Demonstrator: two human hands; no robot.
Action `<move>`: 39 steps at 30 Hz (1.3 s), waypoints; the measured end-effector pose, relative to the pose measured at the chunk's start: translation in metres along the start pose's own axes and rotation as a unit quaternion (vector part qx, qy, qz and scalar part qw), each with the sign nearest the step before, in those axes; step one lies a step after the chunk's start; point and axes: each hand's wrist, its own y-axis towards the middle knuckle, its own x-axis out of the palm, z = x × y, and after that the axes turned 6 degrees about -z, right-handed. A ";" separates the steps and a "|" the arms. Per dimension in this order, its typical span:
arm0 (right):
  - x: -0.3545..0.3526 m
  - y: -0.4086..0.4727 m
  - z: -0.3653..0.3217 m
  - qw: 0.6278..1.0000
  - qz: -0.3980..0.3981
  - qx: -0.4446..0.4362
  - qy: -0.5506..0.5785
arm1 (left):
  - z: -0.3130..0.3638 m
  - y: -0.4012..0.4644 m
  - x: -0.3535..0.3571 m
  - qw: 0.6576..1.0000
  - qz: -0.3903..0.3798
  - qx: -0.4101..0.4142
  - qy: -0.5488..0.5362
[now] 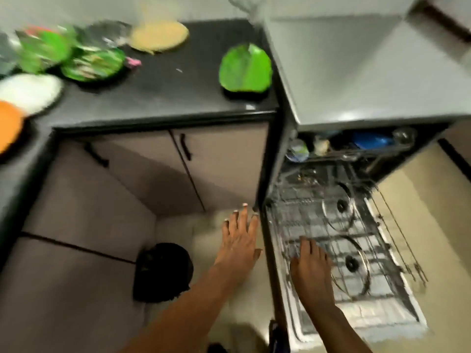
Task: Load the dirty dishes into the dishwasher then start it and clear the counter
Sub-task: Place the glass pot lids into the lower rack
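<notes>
The dishwasher (356,72) stands open at the right, its lower rack (305,215) pulled out over the door. Two glass lids (339,207) lie in that rack. The upper rack holds a blue dish (374,141) and small cups. My right hand (311,271) reaches over the near part of the lower rack, fingers slightly bent, holding nothing. My left hand (239,238) hovers with straight fingers beside the rack's left edge, empty. On the black counter (165,98) sit a green leaf-shaped plate (244,70), more green plates (91,64), a tan plate (160,34) and a white plate (28,90).
An orange dish (7,126) shows at the far left edge. Grey cabinet doors (221,161) with black handles stand below the counter. A black bin (163,271) sits on the floor by the cabinet corner. The view is motion-blurred.
</notes>
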 end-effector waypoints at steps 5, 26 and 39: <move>-0.038 0.040 -0.112 0.989 0.047 -0.140 0.015 | -0.083 -0.028 -0.084 0.993 0.099 -0.060 -0.003; -0.105 0.283 -0.448 0.899 0.102 -0.345 0.249 | -0.391 0.077 -0.307 0.922 0.255 -0.283 -0.067; -0.115 0.450 -0.600 0.901 0.129 -0.027 0.413 | -0.515 0.172 -0.344 0.903 0.230 -0.326 -0.162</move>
